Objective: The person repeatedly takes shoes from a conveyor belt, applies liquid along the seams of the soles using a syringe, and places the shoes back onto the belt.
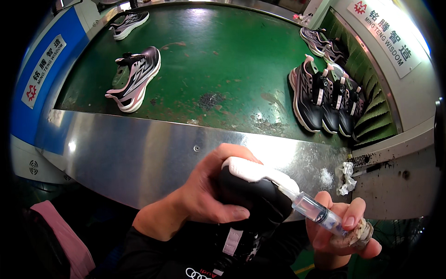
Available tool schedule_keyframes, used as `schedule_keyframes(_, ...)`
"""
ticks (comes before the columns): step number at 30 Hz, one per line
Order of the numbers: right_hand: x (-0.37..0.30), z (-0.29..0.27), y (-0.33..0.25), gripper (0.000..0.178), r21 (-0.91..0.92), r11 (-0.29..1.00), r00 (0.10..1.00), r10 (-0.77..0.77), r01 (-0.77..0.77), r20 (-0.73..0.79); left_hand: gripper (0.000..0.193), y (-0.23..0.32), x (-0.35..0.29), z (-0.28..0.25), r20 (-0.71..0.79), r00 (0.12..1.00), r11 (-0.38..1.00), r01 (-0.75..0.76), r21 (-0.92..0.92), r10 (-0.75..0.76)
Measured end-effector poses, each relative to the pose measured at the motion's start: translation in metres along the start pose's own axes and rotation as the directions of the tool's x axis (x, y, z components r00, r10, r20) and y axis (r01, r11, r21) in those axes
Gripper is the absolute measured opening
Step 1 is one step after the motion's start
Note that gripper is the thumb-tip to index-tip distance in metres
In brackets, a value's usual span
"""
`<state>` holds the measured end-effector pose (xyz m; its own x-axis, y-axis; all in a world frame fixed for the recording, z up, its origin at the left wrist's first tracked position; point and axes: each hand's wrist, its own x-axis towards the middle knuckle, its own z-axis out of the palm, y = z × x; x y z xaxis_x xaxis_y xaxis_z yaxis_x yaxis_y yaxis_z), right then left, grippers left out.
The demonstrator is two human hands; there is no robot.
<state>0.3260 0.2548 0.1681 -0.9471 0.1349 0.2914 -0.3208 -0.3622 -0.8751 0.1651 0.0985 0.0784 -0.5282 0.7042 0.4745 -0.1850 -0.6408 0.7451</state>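
My left hand (202,193) is wrapped round a black sneaker (246,188) with a white sole edge, held toe up above the near metal ledge. The thumb presses on the black upper, below which a pink strap shows. In my right hand (325,232) is a clear plastic syringe (320,213), its narrow tip at the seam between the white sole and the black upper. Ragged, pale wrapping (357,235) covers the plunger end between my fingers. The sole's underside is turned away from view.
A green conveyor belt (200,79) lies beyond the metal ledge (162,153). Two sneakers stand at its left, one nearer (134,81). Several more sneakers (320,100) crowd its right side beside green flaps (378,111). Crumpled white paper (346,179) sits at the ledge's right end.
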Motion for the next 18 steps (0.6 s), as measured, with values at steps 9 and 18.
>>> schedule_keyframes(9, -0.012, -0.016, 0.01, 0.057, -0.031, 0.995, 0.996, -0.092, 0.093, 0.012, 0.069, -0.003, -0.001, -0.003, -0.168, 0.981, 0.993, 0.089, -0.081, -0.101)
schedule_keyframes(18, -0.033, -0.038, 0.033, 0.064, 0.056, 0.994, 0.994, -0.1, 0.098, 0.034, 0.073, -0.003, 0.003, -0.015, -0.265, 0.941, 0.971, 0.172, -0.165, -0.211)
